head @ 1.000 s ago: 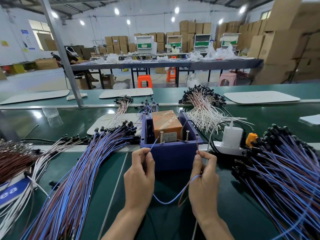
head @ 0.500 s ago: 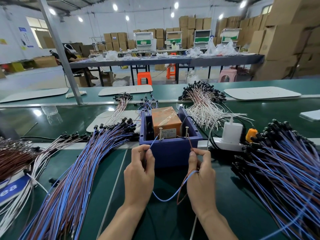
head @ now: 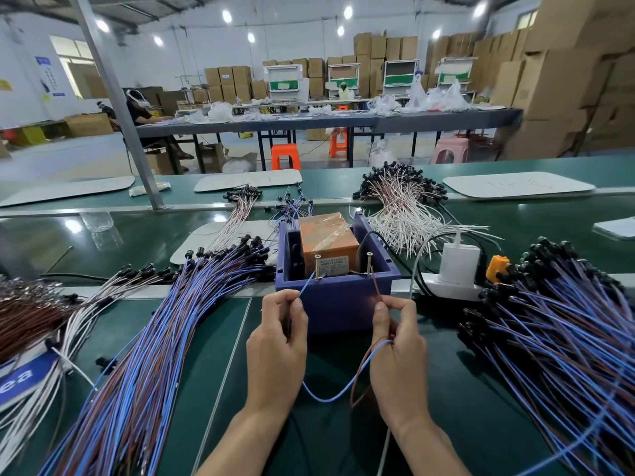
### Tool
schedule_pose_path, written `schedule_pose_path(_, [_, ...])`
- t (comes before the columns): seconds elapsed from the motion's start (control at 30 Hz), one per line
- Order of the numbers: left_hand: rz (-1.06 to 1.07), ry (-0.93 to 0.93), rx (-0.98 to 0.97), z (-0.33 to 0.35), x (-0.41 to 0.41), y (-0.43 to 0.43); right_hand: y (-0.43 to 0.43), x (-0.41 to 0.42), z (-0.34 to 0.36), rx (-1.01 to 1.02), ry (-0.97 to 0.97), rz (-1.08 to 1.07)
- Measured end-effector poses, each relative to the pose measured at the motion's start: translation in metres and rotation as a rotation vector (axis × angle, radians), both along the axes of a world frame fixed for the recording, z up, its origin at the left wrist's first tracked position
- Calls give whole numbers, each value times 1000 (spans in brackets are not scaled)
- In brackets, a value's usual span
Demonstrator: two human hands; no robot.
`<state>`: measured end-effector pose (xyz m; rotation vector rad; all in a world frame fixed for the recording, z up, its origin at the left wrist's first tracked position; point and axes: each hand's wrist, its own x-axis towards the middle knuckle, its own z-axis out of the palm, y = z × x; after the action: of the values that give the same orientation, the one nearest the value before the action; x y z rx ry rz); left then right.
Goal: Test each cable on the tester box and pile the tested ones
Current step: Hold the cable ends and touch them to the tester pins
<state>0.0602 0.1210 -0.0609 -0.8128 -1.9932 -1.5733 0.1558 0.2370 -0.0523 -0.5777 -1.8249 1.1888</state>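
Blue-brown cable at tester box

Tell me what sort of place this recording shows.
Most likely a factory assembly or testing hall: long green line benches heaped with cable bundles, stacked cardboard cartons behind, and a tester box at which the left hand and right hand hold a cable.

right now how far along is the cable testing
Mid-job. One cable is in hand: the left hand holds its blue lead at the left screw of the box, and the right hand holds its brown lead at the right screw. The left pile and right pile are both big. I cannot tell which is tested, so much may remain.
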Motion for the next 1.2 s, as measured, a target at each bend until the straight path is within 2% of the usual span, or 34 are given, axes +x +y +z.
schedule_pose_path(0.93, [-7, -8, -18, 1, 2, -1, 0, 0, 0, 7, 5, 10])
schedule_pose_path(1.2, [-18, -32, 32, 2, 0, -2, 2, 0, -2, -68, 52, 12])
